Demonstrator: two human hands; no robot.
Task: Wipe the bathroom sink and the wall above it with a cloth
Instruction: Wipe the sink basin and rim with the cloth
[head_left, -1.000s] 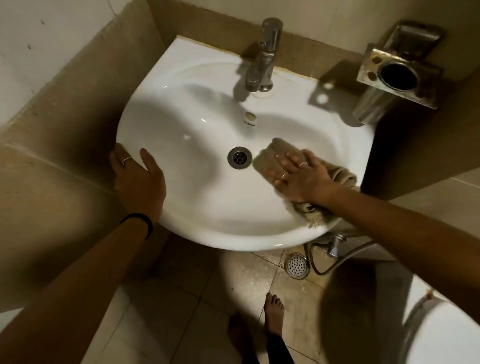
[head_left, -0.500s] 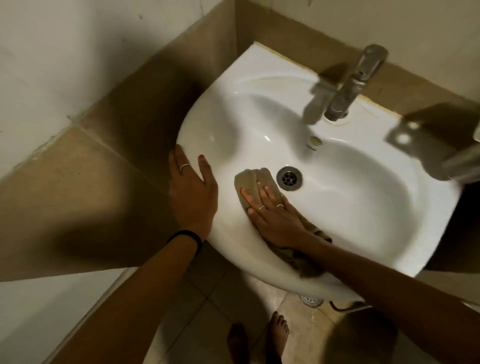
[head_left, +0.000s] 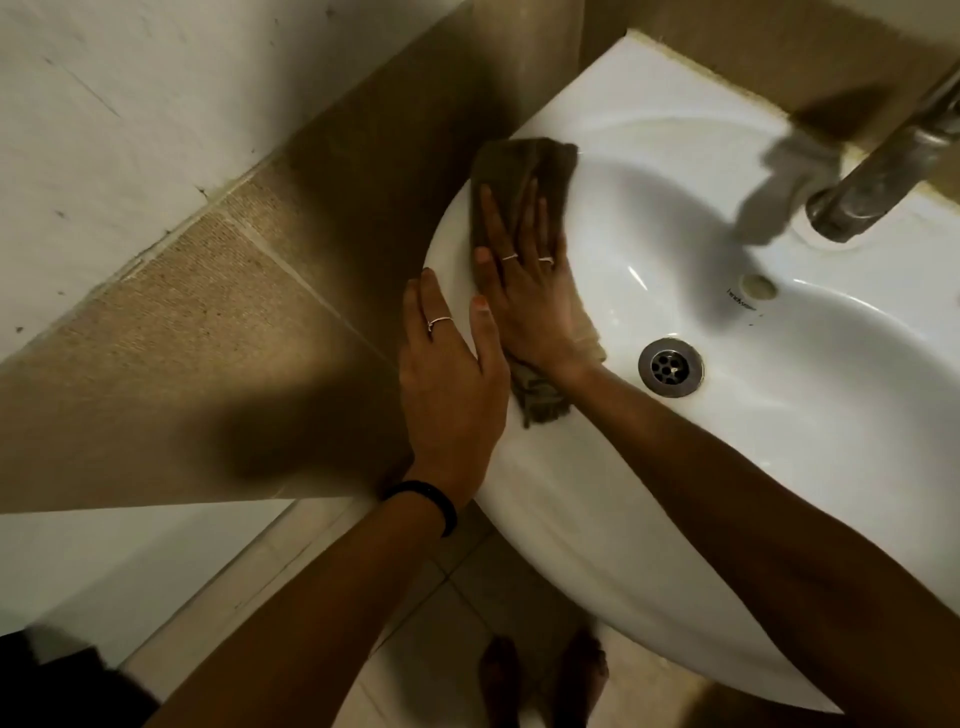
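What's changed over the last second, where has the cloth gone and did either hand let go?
The right hand has swept the cloth across the bowl, from right of the drain, past it, up onto the left rim of the sink. It still presses flat on the cloth; nothing was released. The left hand stays braced on the left rim. The camera view also swung left.

- A glossy white sink (head_left: 675, 493) with a silver-grey metal drain (head_left: 670, 367).
- A dull brown cloth (head_left: 524, 171), paler beige at its lower corner.
- A grey metal tap (head_left: 883, 176).
- Tan, finely speckled wall tiles (head_left: 197, 322) below off-white painted wall (head_left: 130, 104).
- A black wristband (head_left: 423, 496) on the left wrist.
- Thin silver rings on both hands.
- Pale cream floor tiles (head_left: 415, 675).
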